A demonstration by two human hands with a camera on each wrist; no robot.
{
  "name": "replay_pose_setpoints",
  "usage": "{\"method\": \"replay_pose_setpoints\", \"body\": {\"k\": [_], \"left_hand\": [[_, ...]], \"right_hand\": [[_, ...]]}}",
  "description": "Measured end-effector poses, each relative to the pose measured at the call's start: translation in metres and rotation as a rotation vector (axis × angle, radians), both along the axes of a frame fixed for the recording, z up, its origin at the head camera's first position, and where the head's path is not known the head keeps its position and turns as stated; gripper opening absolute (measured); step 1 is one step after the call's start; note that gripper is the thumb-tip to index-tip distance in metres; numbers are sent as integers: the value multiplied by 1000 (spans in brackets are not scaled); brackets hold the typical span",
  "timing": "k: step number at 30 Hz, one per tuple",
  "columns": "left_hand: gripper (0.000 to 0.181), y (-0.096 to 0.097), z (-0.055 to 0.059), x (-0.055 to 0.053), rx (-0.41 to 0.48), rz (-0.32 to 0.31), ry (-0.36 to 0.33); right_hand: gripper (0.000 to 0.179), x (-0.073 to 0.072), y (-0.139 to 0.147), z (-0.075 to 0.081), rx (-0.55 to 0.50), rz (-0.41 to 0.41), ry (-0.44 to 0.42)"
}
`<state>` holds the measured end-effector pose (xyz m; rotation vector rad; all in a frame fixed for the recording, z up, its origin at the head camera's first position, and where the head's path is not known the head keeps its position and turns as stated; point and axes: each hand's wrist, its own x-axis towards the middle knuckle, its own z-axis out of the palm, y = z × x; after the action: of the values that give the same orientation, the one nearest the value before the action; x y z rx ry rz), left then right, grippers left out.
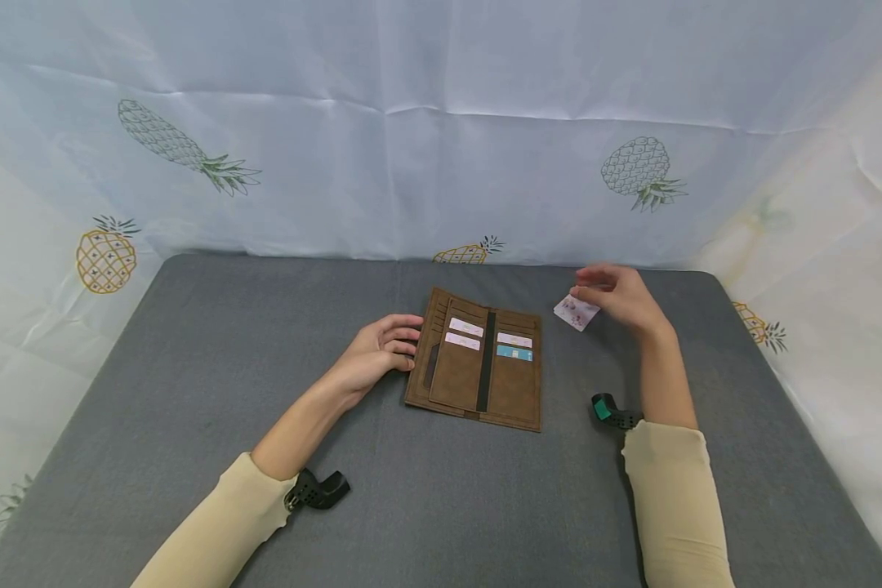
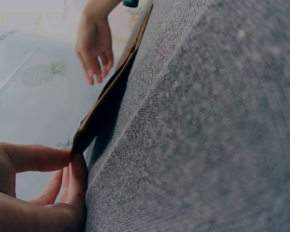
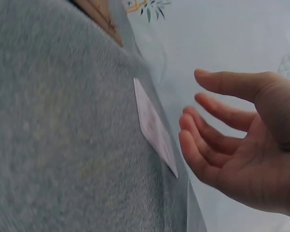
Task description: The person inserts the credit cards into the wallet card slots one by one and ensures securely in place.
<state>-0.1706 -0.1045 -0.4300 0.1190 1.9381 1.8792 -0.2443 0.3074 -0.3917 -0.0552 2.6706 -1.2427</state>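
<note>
A brown wallet (image 1: 456,384) lies unfolded on the grey table, with pink cards (image 1: 464,333) and a blue card (image 1: 514,353) showing in its slots. My left hand (image 1: 373,353) pinches the wallet's left edge between thumb and finger; the left wrist view shows that edge (image 2: 79,133) lifted a little off the cloth. To the right of the wallet, a loose pink card (image 1: 576,312) rests flat on the table. My right hand (image 1: 617,298) hovers just over it, fingers loosely bent and apart, and in the right wrist view a gap separates the fingertips from the card (image 3: 154,128).
Grey cloth covers the table (image 1: 279,327). A pale curtain (image 1: 382,163) with printed pineapples hangs right behind the table's back edge. Black wrist devices (image 1: 319,490) sit at both cuffs.
</note>
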Motion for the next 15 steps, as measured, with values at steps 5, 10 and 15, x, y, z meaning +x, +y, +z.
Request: {"method": "replay_pose_setpoints", "body": {"k": [5, 10, 15], "left_hand": [[73, 0, -1, 0, 0, 0, 0], [72, -1, -1, -1, -5, -6, 1], [72, -1, -1, -1, -10, -6, -2]], "right_hand": [[65, -3, 7, -5, 81, -31, -29], [78, -5, 10, -8, 198, -1, -75], [88, -5, 9, -10, 276, 18, -94]]}}
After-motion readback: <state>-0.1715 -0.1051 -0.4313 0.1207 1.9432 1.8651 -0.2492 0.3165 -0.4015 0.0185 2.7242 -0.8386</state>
